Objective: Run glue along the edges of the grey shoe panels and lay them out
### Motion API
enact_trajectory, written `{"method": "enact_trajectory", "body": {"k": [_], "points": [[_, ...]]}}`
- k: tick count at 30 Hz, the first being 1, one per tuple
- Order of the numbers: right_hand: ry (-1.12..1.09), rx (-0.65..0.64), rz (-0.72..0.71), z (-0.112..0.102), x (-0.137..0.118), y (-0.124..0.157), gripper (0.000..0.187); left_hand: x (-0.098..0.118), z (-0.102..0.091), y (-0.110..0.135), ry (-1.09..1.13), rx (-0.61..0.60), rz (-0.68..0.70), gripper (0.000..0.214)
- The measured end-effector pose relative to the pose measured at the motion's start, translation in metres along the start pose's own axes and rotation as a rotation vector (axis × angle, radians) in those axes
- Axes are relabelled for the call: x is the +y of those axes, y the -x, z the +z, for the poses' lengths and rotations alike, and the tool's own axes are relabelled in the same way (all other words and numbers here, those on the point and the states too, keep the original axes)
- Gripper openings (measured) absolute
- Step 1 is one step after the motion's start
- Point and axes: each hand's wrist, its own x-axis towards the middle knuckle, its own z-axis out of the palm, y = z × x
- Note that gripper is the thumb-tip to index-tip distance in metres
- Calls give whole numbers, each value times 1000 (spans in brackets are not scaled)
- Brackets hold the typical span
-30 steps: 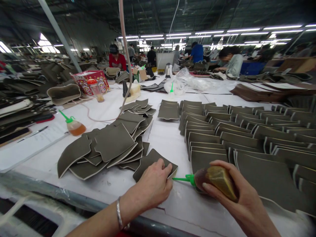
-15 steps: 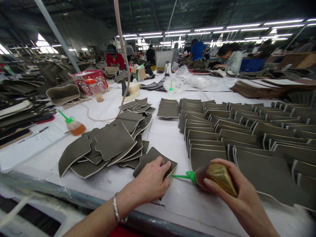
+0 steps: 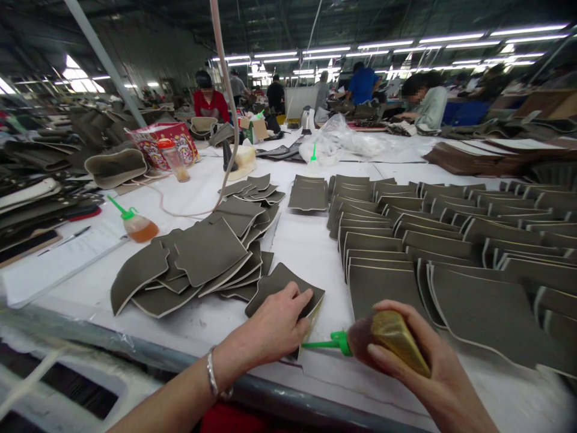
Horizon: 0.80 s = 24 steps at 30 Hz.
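Worktable (image 3: pixel 302 231): white-covered, with a grey rail (image 3: pixel 108 337) along its near edge
Squeeze bottle (image 3: pixel 394 334): held on its side in the right hand (image 3: pixel 435 361) over the near part of the worktable, green nozzle (image 3: pixel 322 344) aimed left
Nozzle tip: just beside the lower right edge of a grey-green piece (image 3: pixel 277 282); whether it touches cannot be told
Right fingers: wrapped round the bottle body, spread to its width, thumb on the near side
Left hand (image 3: pixel 274 322): on top of the piece, index finger stretched out, the others curled; cannot tell if the thumb pinches the edge
Left wrist: ringed by a silver-coloured bracelet (image 3: pixel 211 371)
Loose pile (image 3: pixel 211 252): similar pieces overlapping, just left of the one under the hand
Overlapping rows (image 3: pixel 451 240): more such pieces, right of the left hand and beyond the right
Second bottle (image 3: pixel 142 230): upright, green spout, amber contents, beyond the pile to the left, near a written sheet (image 3: pixel 63 264)
Pink hose (image 3: pixel 220 60): hanging down behind the pile
Farther back: crumpled see-through plastic (image 3: pixel 342 141), a brown stack (image 3: pixel 487 159) at right, a co-worker in red (image 3: pixel 211 102)
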Motion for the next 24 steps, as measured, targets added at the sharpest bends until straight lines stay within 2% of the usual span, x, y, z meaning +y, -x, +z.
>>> {"method": "enact_trajectory", "body": {"k": [3, 7, 9, 12, 16, 21, 24], "points": [[19, 47, -10, 1, 1, 2, 45, -1, 2, 0, -18, 1, 4, 44], [-45, -19, 19, 2, 2, 3, 46, -1, 3, 1, -27, 5, 3, 43], [-30, 8, 19, 2, 2, 4, 46, 0, 3, 2, -31, 12, 1, 44], [16, 50, -2, 1, 4, 5, 46, 0, 4, 2, -29, 23, 12, 45], [-12, -2, -12, -1, 9, 6, 44, 0, 4, 2, -19, 24, 12, 43], [66, 56, -73, -3, 11, 4, 41, -2, 6, 0, -26, 30, 17, 43], [52, 30, -92, -1, 13, 7, 40, -3, 6, 0, -23, 39, 21, 42]]}}
